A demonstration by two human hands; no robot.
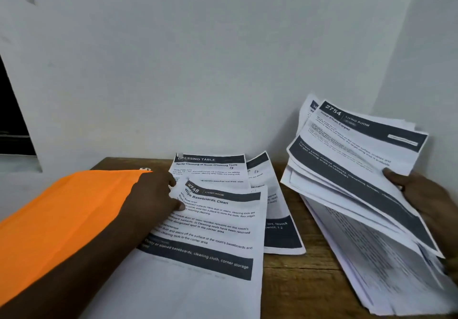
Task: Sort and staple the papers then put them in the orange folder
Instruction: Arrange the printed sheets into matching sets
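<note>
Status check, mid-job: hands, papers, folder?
Left hand touching sheet 2748 on table. Right hand gripping fanned paper stack. Orange folder partly under left forearm.

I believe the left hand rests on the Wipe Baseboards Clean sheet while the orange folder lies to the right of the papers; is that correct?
Not quite: the head view shows the orange folder to the left of the papers, under the left arm. The left hand does rest on the Wipe Baseboards Clean sheet.
</note>
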